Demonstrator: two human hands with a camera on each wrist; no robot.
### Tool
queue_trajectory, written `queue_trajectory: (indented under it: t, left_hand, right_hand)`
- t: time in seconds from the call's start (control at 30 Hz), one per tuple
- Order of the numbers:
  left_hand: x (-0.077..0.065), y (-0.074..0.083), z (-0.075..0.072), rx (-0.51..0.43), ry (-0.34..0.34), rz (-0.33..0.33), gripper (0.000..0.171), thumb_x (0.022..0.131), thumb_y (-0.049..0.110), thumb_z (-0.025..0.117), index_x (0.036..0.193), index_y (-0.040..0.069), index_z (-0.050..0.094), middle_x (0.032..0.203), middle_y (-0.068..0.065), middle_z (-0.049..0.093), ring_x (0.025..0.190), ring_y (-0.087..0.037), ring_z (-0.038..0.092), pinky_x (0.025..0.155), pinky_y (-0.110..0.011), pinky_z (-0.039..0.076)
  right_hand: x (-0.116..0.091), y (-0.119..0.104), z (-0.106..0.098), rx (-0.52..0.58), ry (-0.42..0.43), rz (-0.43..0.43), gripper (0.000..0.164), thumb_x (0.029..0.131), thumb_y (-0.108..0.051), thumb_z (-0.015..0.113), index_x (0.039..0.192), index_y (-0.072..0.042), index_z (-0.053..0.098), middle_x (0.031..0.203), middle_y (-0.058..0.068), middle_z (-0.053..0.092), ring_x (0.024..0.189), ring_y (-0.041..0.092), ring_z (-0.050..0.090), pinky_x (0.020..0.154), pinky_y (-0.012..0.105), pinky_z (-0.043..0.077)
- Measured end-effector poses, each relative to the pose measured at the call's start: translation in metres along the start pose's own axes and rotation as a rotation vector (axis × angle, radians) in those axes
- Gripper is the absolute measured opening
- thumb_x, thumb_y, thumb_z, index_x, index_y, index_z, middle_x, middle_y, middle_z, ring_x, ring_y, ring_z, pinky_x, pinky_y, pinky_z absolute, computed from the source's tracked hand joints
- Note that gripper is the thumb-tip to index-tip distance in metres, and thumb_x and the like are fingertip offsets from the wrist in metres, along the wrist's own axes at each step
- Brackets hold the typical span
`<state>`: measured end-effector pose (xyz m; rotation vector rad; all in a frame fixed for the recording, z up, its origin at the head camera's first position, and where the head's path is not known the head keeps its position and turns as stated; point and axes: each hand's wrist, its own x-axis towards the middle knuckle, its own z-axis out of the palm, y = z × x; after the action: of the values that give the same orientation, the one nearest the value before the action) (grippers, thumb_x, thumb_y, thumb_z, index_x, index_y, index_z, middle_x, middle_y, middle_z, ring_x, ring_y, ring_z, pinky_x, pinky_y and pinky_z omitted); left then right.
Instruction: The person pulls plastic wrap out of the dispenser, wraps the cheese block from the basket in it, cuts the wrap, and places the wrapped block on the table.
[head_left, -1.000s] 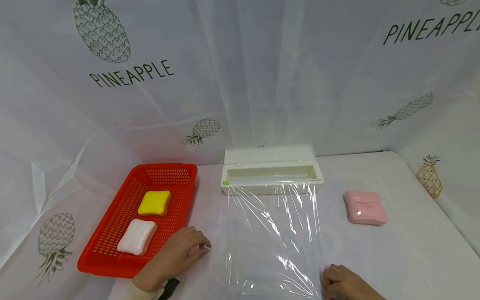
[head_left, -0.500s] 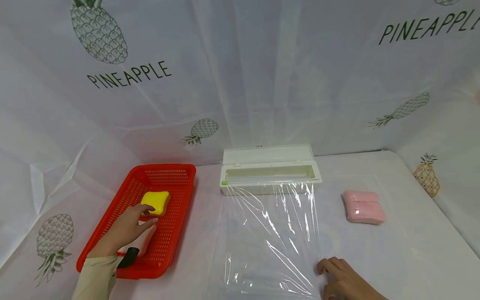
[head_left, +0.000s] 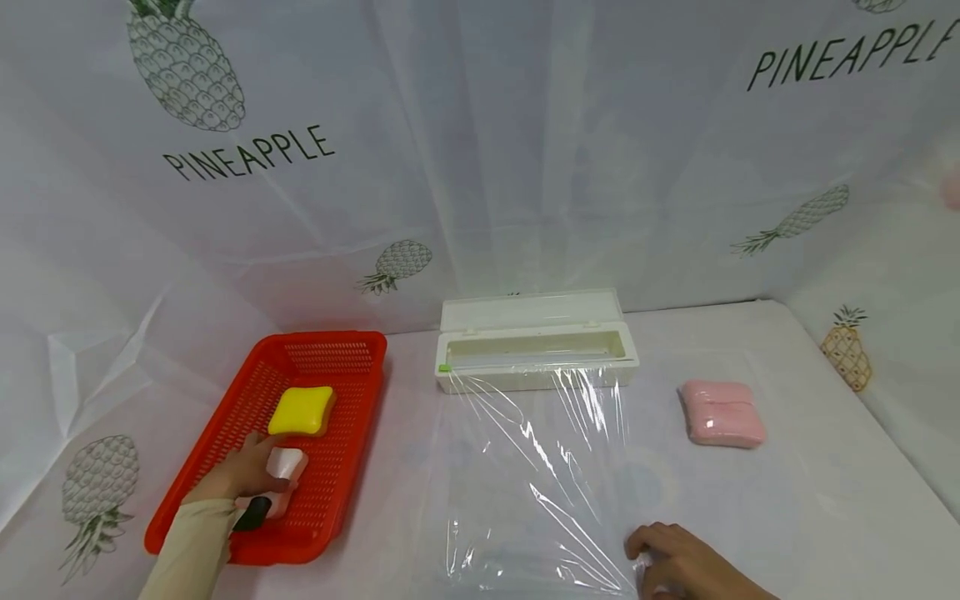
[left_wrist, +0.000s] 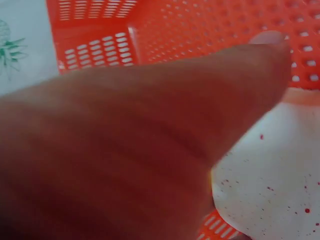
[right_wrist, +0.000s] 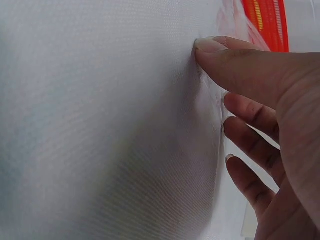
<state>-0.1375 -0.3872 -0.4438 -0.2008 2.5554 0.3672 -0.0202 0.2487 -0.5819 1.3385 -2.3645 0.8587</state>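
Lying at the left, toward the near end of a red perforated plastic basket (head_left: 321, 475), a white, red-speckled, pillow-shaped block (head_left: 288, 459) is partly covered by the left hand (head_left: 242, 472). Thumb and fingers are held apart over it; whether it is firmly gripped cannot be told. Just beyond it, a yellow pillow-shaped block (head_left: 302, 411) is held in the basket. To the right, a clear, creased plastic film (head_left: 517, 483) is spread over the table, its near right edge pinched between thumb and forefinger of the right hand (head_left: 678, 562), the other fingers being loosely bent. At the far side, the film is joined to a long white box (head_left: 534, 333), lid raised. Farther right, a pink two-part block (head_left: 723, 414) is seen.
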Motion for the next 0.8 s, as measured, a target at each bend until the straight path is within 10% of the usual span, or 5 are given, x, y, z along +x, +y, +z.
queue_trajectory:
  t: [0.3,0.8]
  left_hand:
    - [0.007,-0.0066,0.0006,-0.16,-0.083,-0.124,0.102,0.088,0.029,0.087,0.163,0.001,0.025,0.155,-0.047,0.004,0.128,-0.069,0.028,0.108,-0.082,0.031]
    - [0.0049,-0.0043,-0.0029,0.048,0.062,-0.031,0.091,0.085,0.027,0.088,0.15,-0.01,0.036,0.128,-0.05,0.044,0.112,-0.062,0.045,0.099,-0.08,0.04]
  right_hand:
    - [0.0005,-0.0034,-0.0032,0.029,-0.031,0.075,0.044,0.055,-0.007,0.092,0.075,-0.041,0.071,0.114,-0.012,0.063,0.097,0.005,0.057,0.087,0.016,0.043]
    - [0.0006,-0.0063,0.0007,0.039,-0.035,0.134,0.045,0.055,-0.01,0.094,0.073,-0.043,0.071,0.114,-0.015,0.062,0.097,0.004,0.056,0.086,0.015,0.043]
